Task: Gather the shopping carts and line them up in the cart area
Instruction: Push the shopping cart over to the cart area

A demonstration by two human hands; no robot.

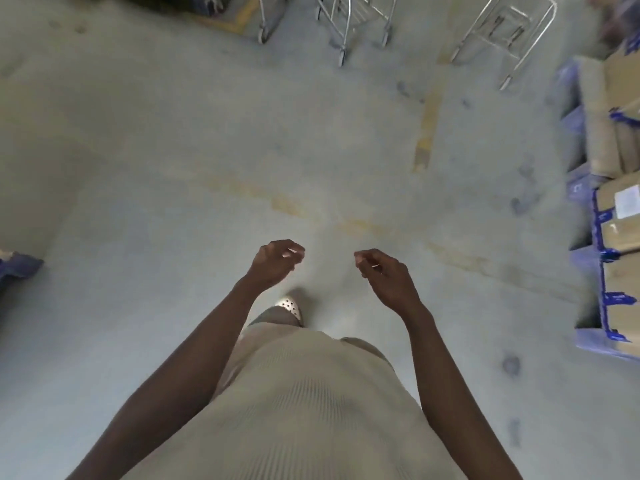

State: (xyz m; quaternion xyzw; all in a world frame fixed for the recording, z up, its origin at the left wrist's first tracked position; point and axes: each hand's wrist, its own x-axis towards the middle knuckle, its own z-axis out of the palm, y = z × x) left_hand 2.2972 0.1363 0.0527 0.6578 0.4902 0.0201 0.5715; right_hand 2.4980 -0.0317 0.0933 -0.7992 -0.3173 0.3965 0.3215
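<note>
shopping carts [342,57] stand at the far edge of the floor [173,150], well apart from the person. only their low metal frames and small wheels show. the baskets are cut off, so i cannot tell which way they face. the left cart [264,35] shows just a leg and a wheel. the middle carts stand close together, and their long sides run away from the person. the right cart [506,81] stands apart from them and is turned a bit, so its long side slants toward the far right corner. a yellow line [427,129] painted on the floor runs between the middle carts and the right cart. a fainter yellow line crosses the floor just past the hands.

the left hand [277,263] and the right hand [384,271] are up in front of the body, near each other but not touching. the fingers of both are loosely curled and hold nothing.

a wide stretch of grey floor lies between the hands and the carts. brown boxes [616,133] with blue tape are piled along the right edge of the floor. a blue thing [17,268] pokes in at the left edge. one pale shoe [291,306] with little holes shows below the left hand.
</note>
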